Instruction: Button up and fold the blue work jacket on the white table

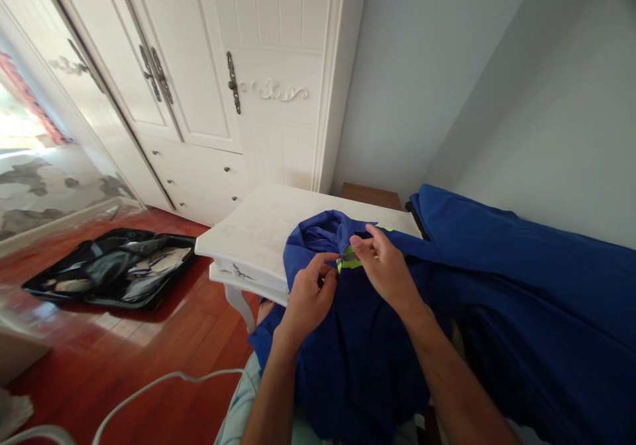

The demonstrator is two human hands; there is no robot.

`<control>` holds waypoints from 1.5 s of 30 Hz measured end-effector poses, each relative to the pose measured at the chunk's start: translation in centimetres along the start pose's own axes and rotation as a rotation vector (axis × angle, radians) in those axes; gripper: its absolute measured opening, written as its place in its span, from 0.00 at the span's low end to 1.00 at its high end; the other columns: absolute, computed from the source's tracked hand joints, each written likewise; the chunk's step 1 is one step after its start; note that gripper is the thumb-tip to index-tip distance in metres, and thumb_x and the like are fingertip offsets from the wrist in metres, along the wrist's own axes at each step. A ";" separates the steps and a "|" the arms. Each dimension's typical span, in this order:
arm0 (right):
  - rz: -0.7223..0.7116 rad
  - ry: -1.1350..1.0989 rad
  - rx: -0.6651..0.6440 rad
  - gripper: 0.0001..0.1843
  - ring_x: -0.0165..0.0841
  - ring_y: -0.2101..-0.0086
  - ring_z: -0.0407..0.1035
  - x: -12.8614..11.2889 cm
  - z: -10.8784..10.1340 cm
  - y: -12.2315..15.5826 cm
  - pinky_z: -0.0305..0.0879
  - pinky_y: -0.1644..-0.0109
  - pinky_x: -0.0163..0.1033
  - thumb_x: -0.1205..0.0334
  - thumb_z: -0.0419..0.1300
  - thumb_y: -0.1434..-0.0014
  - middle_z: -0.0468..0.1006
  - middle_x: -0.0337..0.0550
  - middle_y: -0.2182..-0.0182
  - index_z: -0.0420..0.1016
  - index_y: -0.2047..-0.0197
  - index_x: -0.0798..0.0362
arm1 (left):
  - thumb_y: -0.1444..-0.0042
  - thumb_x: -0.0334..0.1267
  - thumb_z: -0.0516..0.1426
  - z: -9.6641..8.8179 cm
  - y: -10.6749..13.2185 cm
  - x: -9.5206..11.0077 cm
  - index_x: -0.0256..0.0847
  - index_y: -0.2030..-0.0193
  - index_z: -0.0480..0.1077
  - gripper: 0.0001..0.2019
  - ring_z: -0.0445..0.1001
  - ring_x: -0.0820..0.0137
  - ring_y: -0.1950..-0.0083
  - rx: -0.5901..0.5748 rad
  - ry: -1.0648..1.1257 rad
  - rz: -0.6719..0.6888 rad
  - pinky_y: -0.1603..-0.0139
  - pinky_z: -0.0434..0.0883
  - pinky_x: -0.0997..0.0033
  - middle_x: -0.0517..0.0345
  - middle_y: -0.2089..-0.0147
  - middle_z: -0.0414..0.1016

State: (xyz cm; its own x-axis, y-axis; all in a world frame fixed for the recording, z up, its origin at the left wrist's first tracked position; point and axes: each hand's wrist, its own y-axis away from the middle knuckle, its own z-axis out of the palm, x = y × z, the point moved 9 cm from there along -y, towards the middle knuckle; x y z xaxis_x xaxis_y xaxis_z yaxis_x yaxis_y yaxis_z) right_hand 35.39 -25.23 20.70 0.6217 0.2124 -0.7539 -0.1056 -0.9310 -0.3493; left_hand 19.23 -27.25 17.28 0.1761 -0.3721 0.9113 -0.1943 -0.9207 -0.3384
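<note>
A royal-blue work garment (497,286) with a yellow-green and grey reflective strip (349,259) lies over my lap and spreads to the right. My left hand (309,296) pinches the blue cloth just left of the strip, fingers closed. My right hand (385,266) pinches the fabric at the strip, thumb and forefinger pressed together. Part of the garment rests on the corner of a small white table (258,230).
A white wardrobe (223,81) with metal handles stands behind the table. An open black suitcase (116,266) with things in it lies on the red wooden floor at left. A white cable (149,385) runs across the floor near me. Grey walls stand at right.
</note>
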 end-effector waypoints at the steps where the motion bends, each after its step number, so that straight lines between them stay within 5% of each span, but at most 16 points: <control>1: 0.059 0.017 -0.043 0.45 0.26 0.65 0.72 0.7 0.5 -0.9 0.67 0.63 0.26 0.34 0.56 0.36 0.75 0.49 0.63 0.61 0.34 0.66 | 0.37 0.33 0.51 0.2 0.0 0.2 0.42 0.46 0.69 0.14 0.68 0.71 0.73 -0.008 -0.025 0.010 0.70 0.61 0.74 0.63 0.72 0.73; 6: 0.203 -0.158 -0.219 0.42 0.21 0.72 0.69 2.7 3.4 -3.0 0.64 0.69 0.22 0.54 0.63 0.42 0.75 0.43 0.65 0.56 0.32 0.67 | 0.39 0.33 0.53 -0.2 -0.4 -0.4 0.42 0.44 0.67 0.16 0.77 0.69 0.65 0.037 -0.013 -0.002 0.64 0.69 0.72 0.58 0.64 0.79; 12: 0.063 -0.476 -0.099 0.42 0.22 0.63 0.71 1.2 0.9 -1.3 0.70 0.59 0.23 0.51 0.62 0.47 0.74 0.49 0.57 0.58 0.34 0.63 | 0.42 0.39 0.61 -3.3 -0.6 -1.5 0.39 0.44 0.70 0.19 0.71 0.57 0.41 0.325 -0.262 0.077 0.41 0.68 0.54 0.45 0.45 0.75; 17: -0.030 -0.485 -0.015 0.35 0.21 0.61 0.70 0.4 -1.8 0.6 0.70 0.58 0.22 0.51 0.61 0.44 0.73 0.48 0.55 0.64 0.38 0.61 | 0.33 0.40 0.50 -3.2 -0.5 -1.3 0.40 0.40 0.69 0.18 0.62 0.59 0.32 0.267 -0.205 0.106 0.31 0.58 0.51 0.46 0.38 0.71; 22: -0.223 -0.185 0.026 0.24 0.18 0.67 0.68 -3.4 -4.9 3.5 0.67 0.64 0.21 0.56 0.54 0.35 0.74 0.43 0.59 0.72 0.41 0.57 | 0.36 0.37 0.55 -3.6 -0.3 -0.6 0.41 0.49 0.76 0.12 0.73 0.63 0.51 0.271 -0.178 0.102 0.46 0.68 0.60 0.52 0.56 0.77; 26: -0.506 0.217 0.033 0.21 0.20 0.62 0.72 -8.7 -7.4 5.1 0.71 0.54 0.24 0.63 0.50 0.34 0.75 0.40 0.58 0.76 0.43 0.53 | 0.38 0.35 0.56 -4.6 0.4 1.0 0.43 0.60 0.79 0.08 0.74 0.65 0.51 0.316 -0.062 0.217 0.47 0.68 0.64 0.54 0.58 0.77; 28: -0.479 0.313 0.115 0.23 0.23 0.59 0.73 -9.2 -9.2 3.8 0.71 0.51 0.26 0.63 0.50 0.35 0.75 0.41 0.57 0.74 0.39 0.53 | 0.38 0.35 0.57 -5.5 0.9 1.4 0.43 0.60 0.80 0.09 0.74 0.64 0.49 0.359 0.015 0.254 0.45 0.68 0.64 0.54 0.56 0.78; 31: -0.262 0.360 0.180 0.27 0.25 0.56 0.72 -6.9 -10.9 -0.8 0.70 0.49 0.27 0.66 0.51 0.37 0.74 0.42 0.53 0.70 0.36 0.55 | 0.40 0.40 0.58 -8.6 2.0 0.0 0.41 0.58 0.80 0.10 0.76 0.62 0.49 0.599 0.152 0.164 0.47 0.70 0.63 0.53 0.55 0.79; 33: -0.077 0.401 0.082 0.29 0.26 0.51 0.70 -4.3 -9.8 -4.3 0.68 0.44 0.28 0.69 0.50 0.37 0.72 0.42 0.49 0.67 0.34 0.54 | 0.41 0.44 0.57 -10.9 2.6 -2.2 0.39 0.56 0.79 0.14 0.77 0.60 0.50 0.758 0.190 0.012 0.50 0.72 0.63 0.51 0.56 0.80; 35: 0.038 0.456 -0.165 0.25 0.28 0.46 0.67 -2.0 -6.5 -7.0 0.65 0.39 0.30 0.67 0.49 0.33 0.68 0.43 0.44 0.65 0.34 0.54 | 0.44 0.47 0.57 -12.2 2.3 -4.3 0.38 0.54 0.78 0.18 0.77 0.58 0.49 0.759 0.118 -0.150 0.52 0.73 0.63 0.49 0.54 0.81; 37: 0.061 0.496 -0.389 0.21 0.29 0.45 0.66 -0.8 -2.8 -8.6 0.64 0.38 0.30 0.61 0.48 0.29 0.67 0.46 0.44 0.68 0.37 0.56 | 0.48 0.50 0.58 -12.5 1.0 -6.0 0.37 0.53 0.78 0.21 0.77 0.56 0.47 0.612 -0.034 -0.268 0.48 0.72 0.60 0.47 0.52 0.81; 40: 0.042 0.506 -0.554 0.23 0.30 0.48 0.68 -0.1 1.7 -10.1 0.64 0.41 0.28 0.53 0.51 0.29 0.69 0.50 0.46 0.70 0.40 0.59 | 0.50 0.56 0.59 -12.0 -1.1 -8.1 0.35 0.51 0.76 0.28 0.78 0.54 0.49 0.363 -0.209 -0.361 0.46 0.71 0.58 0.45 0.53 0.81; 45: 0.037 0.563 -0.795 0.20 0.30 0.56 0.72 2.6 6.5 -10.8 0.67 0.47 0.26 0.65 0.60 0.41 0.73 0.51 0.53 0.75 0.48 0.66 | 0.49 0.53 0.60 -10.5 -3.0 -9.1 0.32 0.39 0.68 0.35 0.80 0.58 0.63 0.108 -0.380 -0.382 0.58 0.74 0.60 0.45 0.54 0.81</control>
State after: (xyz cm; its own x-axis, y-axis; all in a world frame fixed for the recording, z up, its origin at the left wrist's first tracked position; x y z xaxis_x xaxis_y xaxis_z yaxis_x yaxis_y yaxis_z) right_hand 33.08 -12.71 18.89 0.9305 0.1979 -0.3082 0.2930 -0.9071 0.3023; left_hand 8.03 -19.88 12.47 0.5550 -0.0067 0.8318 0.0486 -0.9980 -0.0405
